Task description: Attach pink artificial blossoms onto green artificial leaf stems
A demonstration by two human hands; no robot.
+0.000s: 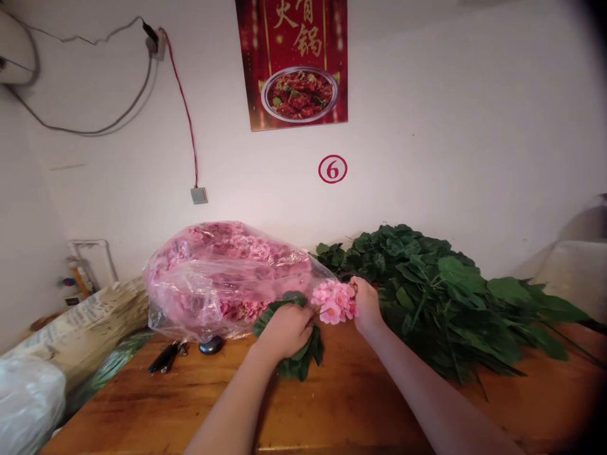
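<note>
The head camera shows a wooden table (332, 417) under both hands, holding up the things around them. A big pile of green leaves (455, 284) lies just beside the right hand (368, 306), on its outer side. Past the left hand (288, 328) is a clear plastic bag (203, 272) full of pink flowers, maybe so they do not spill or get dusty.

The left hand is curled around a small bunch of leaves (298, 368). Its fingers seem to pinch in the middle, perhaps so the leaves do not slip apart. The right hand is closed on a little bunch of pink blooms (333, 301). It holds them from the side, between the two hands, likely so the petals do not get squashed. Its fingertips are hard to see. Left of the left hand lie some keys (164, 359) and a dark round thing (211, 344).
</note>
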